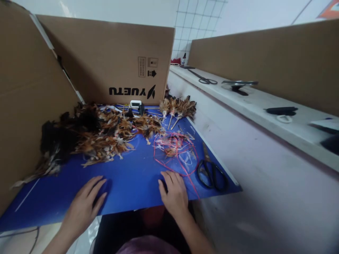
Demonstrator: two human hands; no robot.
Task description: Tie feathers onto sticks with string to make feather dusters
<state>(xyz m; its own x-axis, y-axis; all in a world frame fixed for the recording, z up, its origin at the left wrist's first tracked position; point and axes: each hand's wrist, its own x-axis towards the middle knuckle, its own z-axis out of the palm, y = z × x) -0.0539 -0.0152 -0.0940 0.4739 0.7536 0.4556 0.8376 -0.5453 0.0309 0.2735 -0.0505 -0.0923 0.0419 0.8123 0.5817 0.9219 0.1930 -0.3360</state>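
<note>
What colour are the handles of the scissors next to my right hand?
Black: the scissors handles show best in the head view.

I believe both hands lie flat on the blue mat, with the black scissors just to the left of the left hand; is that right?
Not quite. The head view shows the scissors to the right of the right hand, not left of the left hand. Both hands do lie flat on the blue mat.

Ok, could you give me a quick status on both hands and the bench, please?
Left hand and right hand flat on blue mat, empty. Red string tangle by right fingertips. Feather pile beyond; black scissors right.
</note>
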